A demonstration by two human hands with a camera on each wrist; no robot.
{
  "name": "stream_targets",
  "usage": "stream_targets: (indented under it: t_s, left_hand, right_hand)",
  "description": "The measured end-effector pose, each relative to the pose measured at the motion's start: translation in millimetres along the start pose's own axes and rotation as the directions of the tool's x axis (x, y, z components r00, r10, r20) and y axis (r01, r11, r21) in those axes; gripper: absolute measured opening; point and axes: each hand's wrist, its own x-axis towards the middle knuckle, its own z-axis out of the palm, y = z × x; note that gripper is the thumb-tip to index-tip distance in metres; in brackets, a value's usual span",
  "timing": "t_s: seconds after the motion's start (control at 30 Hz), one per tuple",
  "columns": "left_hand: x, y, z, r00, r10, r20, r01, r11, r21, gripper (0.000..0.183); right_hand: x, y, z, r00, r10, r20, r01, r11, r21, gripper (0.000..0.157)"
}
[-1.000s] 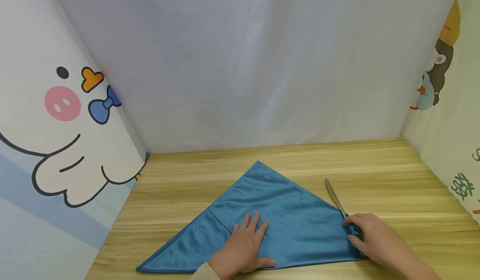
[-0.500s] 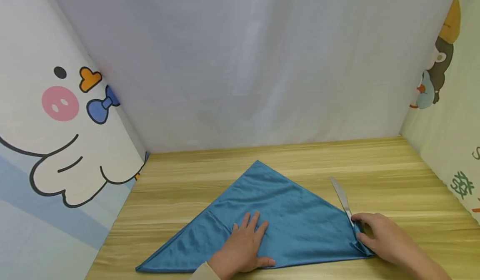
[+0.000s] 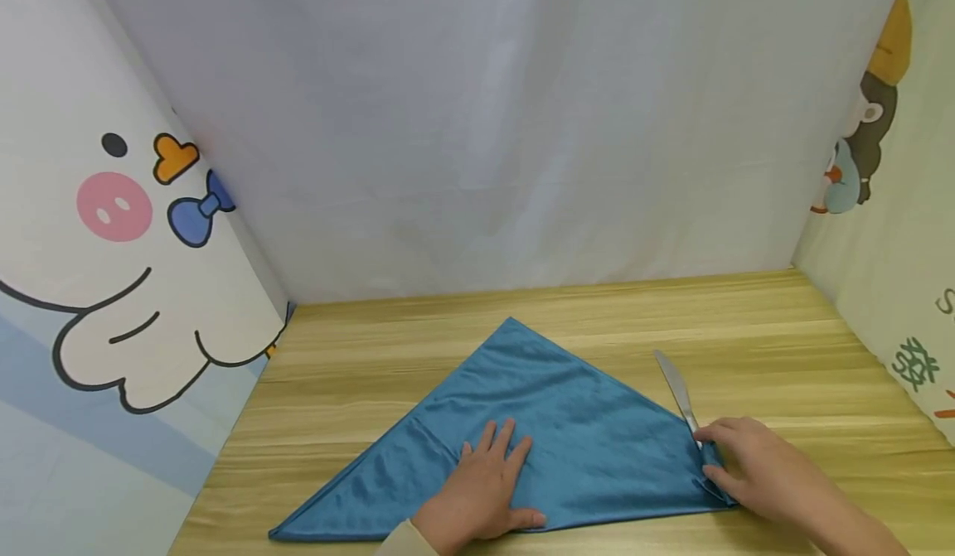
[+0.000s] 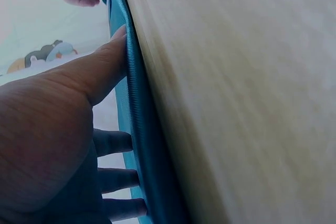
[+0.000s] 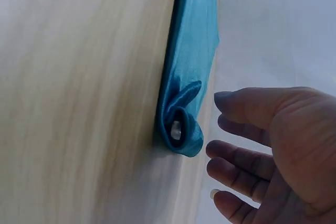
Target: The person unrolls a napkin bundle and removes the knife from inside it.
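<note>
A blue satin napkin (image 3: 567,423) lies folded as a large triangle with its tip pointing away. A table knife (image 3: 675,386) sits at its right corner, blade sticking out past the slanted edge. The cloth curls around the handle, whose pale end (image 5: 176,130) shows inside the roll in the right wrist view. My left hand (image 3: 485,490) rests flat with spread fingers on the napkin's middle, its thumb along the near edge. Beside the roll, my right hand (image 3: 753,465) has loosely bent fingers; a small gap separates them from the cloth in the right wrist view.
The wood-grain table (image 3: 358,349) extends around the napkin. A pale curtain (image 3: 522,125) hangs behind it. Cartoon-printed fabric walls stand at the left (image 3: 112,307) and right (image 3: 888,291).
The knife has turned from edge-on to showing its flat blade and moved slightly right, then a touch back left. My right hand went with it. The left hand stays in place.
</note>
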Motion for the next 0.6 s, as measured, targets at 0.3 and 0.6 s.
stream_targets:
  t_s: [0.3,0.6]
  left_hand:
    - [0.0,-0.3,0.2,1.000,-0.004,0.002,0.004,1.000,-0.003,0.094]
    - [-0.5,0.2,-1.3,1.000,-0.004,0.006,0.004,1.000,-0.001,0.094]
  right_hand:
    - [-2,0,3.8,0.999,-0.050,0.007,0.050,0.996,-0.077,0.031]
    - [-1,2,10.2,0.998,-0.015,0.060,0.021,0.994,-0.105,0.035]
